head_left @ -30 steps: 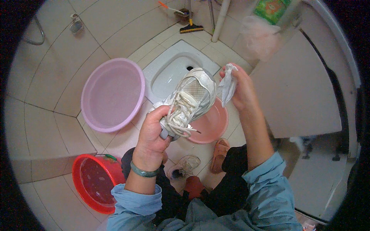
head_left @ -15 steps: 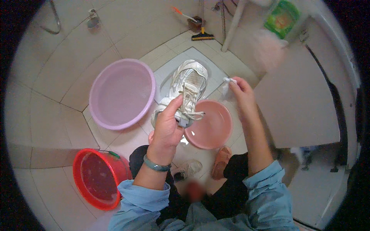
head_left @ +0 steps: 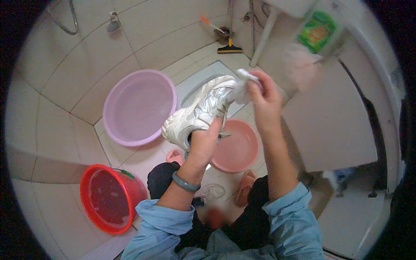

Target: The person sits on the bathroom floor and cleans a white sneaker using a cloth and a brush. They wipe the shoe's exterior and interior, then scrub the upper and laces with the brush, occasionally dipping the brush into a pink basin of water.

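Observation:
A white and silver sneaker point(head_left: 197, 108) is held up in front of me, toe pointing away and to the right, its side and sole edge turned up. My left hand point(head_left: 205, 141) grips it at the ankle opening, thumb by the laces; the other fingers are hidden inside or behind the shoe. My right hand point(head_left: 265, 93) pinches a thin white wipe or tissue point(head_left: 242, 89) that hangs against the sneaker's toe. Below the sneaker, a pink basin point(head_left: 237, 149) stands on the floor. Another light-coloured shoe point(head_left: 212, 192) lies between my feet.
A purple basin point(head_left: 169, 119) of water stands at the left, with a red bucket point(head_left: 141, 190) of liquid nearer me. A squat toilet point(head_left: 221, 68) is set in the floor beyond. A squeegee point(head_left: 229, 50) leans at the far corner. An open cabinet door point(head_left: 329, 125) juts out at the right.
My left hand has turned the sneaker onto its side, toe toward the right. My right hand has moved up and left, bringing the white wipe to the toe.

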Available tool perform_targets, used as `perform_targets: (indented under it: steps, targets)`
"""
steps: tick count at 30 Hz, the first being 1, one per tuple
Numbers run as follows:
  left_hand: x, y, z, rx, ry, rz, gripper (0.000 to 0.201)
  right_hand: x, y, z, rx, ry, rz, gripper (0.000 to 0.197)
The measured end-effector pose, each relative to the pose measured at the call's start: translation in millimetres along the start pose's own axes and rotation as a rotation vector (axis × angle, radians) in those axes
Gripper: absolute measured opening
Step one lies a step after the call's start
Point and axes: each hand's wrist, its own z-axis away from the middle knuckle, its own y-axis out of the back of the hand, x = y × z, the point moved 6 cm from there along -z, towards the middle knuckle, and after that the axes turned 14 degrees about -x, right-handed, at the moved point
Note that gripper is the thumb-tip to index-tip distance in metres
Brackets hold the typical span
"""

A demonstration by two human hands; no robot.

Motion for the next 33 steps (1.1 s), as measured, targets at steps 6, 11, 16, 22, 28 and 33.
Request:
perform_targets:
  steps: [6,11,16,22,28,33]
  targets:
    - [-12.9,-8.0,4.1,-0.122,0.035,-0.209,0.039,-19.6,-75.8,21.8,-0.309,0.249,0.411,0.009]
    - [-19.3,-1.5,8.5,-0.043,-0.069,-0.691,0.035,-9.5,-63.9,7.9,-0.266,0.201,0.563,0.012]
    - [-32.8,0.8,14.7,-0.055,0.065,-0.451,0.024,7.8,-40.3,-9.2,-0.163,0.082,0.636,0.013]
    - [-24.4,3.5,19.3,-0.083,-0.091,-0.689,0.024,-15.4,-63.7,13.4,-0.301,0.273,0.530,0.013]
    - [22.6,5.7,9.8,-0.111,-0.144,-0.363,0.026,58.4,41.7,-13.7,0.109,-0.155,0.449,0.015]
    - [0.7,5.1,-0.7,-0.149,0.190,0.553,0.043,-3.9,21.3,2.5,0.081,-0.139,-0.120,0.014]
